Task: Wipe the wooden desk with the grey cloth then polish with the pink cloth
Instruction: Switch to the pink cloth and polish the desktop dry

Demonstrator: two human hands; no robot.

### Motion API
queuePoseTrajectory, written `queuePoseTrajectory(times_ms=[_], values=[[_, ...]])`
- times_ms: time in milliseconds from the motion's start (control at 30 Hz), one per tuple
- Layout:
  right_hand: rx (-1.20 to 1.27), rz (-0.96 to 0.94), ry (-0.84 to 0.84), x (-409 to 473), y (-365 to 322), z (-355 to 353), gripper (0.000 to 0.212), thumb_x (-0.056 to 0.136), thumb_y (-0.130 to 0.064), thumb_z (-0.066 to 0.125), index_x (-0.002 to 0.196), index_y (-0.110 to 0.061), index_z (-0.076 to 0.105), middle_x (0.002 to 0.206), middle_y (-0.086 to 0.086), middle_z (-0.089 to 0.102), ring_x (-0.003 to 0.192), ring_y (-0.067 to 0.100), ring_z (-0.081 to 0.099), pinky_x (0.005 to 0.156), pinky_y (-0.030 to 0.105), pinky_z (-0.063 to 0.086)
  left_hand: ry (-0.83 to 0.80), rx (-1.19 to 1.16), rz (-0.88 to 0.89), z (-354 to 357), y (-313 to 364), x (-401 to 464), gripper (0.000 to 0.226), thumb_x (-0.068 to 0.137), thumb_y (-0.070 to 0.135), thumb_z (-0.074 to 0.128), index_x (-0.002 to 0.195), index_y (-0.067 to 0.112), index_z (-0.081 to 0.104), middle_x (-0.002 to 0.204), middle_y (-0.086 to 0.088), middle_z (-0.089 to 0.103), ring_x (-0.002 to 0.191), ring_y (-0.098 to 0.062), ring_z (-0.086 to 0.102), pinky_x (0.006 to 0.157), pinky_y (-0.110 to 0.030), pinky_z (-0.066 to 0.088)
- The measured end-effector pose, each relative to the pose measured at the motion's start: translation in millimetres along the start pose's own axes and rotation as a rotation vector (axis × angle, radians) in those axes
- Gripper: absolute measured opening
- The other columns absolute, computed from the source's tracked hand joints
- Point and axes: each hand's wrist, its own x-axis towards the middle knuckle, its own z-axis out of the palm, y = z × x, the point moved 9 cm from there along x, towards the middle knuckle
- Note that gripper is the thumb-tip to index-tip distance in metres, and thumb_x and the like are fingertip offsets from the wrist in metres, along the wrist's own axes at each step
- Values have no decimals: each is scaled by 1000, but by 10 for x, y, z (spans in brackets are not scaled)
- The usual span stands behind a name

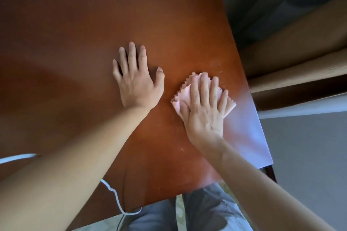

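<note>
Right hand (203, 110) lies flat, palm down, on the pink cloth (185, 93), fingers spread and extended toward the far side, pressing it onto the wooden desk (84, 43); nothing pinched or gripped, just a flat press. Cloth sits near the desk's right edge, about mid-depth, mostly hidden under the hand; only its zigzag-cut edge shows on the left and far side and a corner pokes out on the right. Left hand (136, 78) is just beside it on the left, also flat and open on bare wood, fingers fanned, thumb out toward the cloth, holding nothing. Hands are close but apart, and the left hand is not touching the cloth. Both forearms are bare and run in from the near edge, the left one covering a large part of the near-left desk surface. Grey cloth: not visible. Faint pale specks or dust on the wood just beyond the cloth and near the right wrist; hard to tell which. Glare washes out the near-right corner of the desk. White cable (116, 199) trails over the near edge and partly under the left forearm; its ends are cut off. Person's grey trousers (206, 210) show below the near edge. Cardboard box (300, 69) stands right of the desk, out of frame on the right.
</note>
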Motion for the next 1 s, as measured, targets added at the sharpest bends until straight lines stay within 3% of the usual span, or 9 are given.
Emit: queuePoseTrajectory(times_ms=[100,167,233,367,467,633,767,1000], values=[[-32,-169,-18,-323,-558,146,66,106,-47,11,163,-15,8,171,10,12,156,36,1,124,58,-1,4,-8,14,-4,4,-13,71,95,49,35,158,14,34,168,-11,22,157,-34,13,125,-53,8],[-36,-180,-40,-240,-529,154,64,107,-47,11,164,-19,2,172,6,5,156,32,-6,123,55,-6,13,-11,27,5,-13,-5,71,95,49,35,157,13,34,168,-12,23,157,-35,14,125,-53,8],[-26,-57,-37,15,-166,64,63,108,-46,16,163,-24,-6,172,2,-4,156,29,-13,124,54,-10,14,-17,35,10,-25,-14,71,96,48,36,157,13,35,168,-12,23,157,-35,14,125,-54,8],[74,223,19,701,712,-308,63,106,-43,16,164,-25,-1,172,1,-5,157,28,-11,125,57,-1,17,-9,29,18,4,-21,70,96,48,35,157,13,35,168,-13,23,156,-36,14,125,-55,9],[91,267,70,696,693,-344,62,109,-40,23,164,-21,2,172,4,-3,157,30,-7,125,57,1,15,-9,16,18,-5,-22,70,96,47,36,157,13,36,167,-13,25,156,-36,15,125,-56,10],[-5,-69,90,-211,-344,71,64,109,-43,24,164,-12,12,171,11,10,157,35,1,126,53,-3,14,-9,9,16,-11,-16,71,94,48,37,156,14,37,167,-13,26,156,-35,16,125,-55,9],[31,-250,52,-251,-380,86,64,108,-47,26,163,-15,20,170,7,18,158,31,8,127,52,4,2,-12,14,12,2,-20,73,93,49,35,156,15,36,167,-12,25,156,-35,15,125,-54,8],[-13,47,90,508,398,-221,68,106,-56,9,164,-22,4,172,5,3,158,29,-3,127,52,-3,-30,-29,20,7,5,-5,74,92,50,39,157,16,34,168,-12,22,157,-35,12,126,-53,6]])
